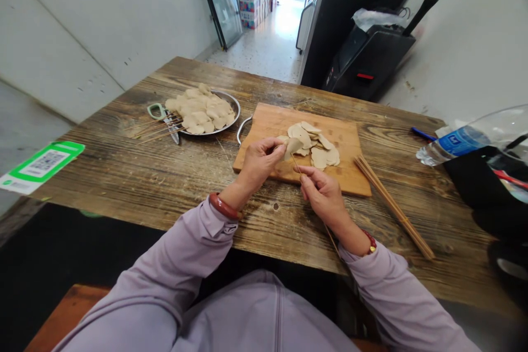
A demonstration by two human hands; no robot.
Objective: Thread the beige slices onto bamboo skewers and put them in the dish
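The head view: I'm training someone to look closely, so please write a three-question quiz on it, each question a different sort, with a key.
1. Which hand holds the thin stick?
2. True or false: the scissors lie beside the metal plate.
3. Of the metal plate and the wooden board, which bears pale slices? a) plate only; b) board only; c) both.

Key: 1. The right hand. 2. True. 3. c.
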